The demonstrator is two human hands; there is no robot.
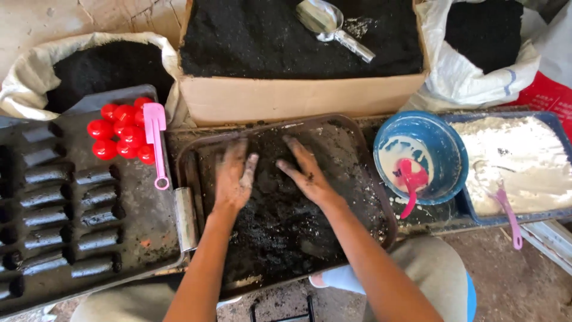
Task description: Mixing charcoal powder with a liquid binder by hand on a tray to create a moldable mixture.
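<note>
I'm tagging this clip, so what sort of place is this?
Probably a small informal workshop on the ground: both hands press dark mix in a tray, beside a box of black powder and moulded black sticks.

Work takes place at ground level on a bare concrete floor [65,16], pale and cracked at upper left, darker and dusty along the bottom edge [512,286]. No walls or windows appear in view. Light is even daylight with soft shadows. Surroundings: an open cardboard box [298,98] of dark powder at top centre, a white woven sack [24,83] of the same at left, another white sack [471,77] at upper right over red sheeting [545,95]. A pale metal rail [551,238] lies at lower right.
</note>
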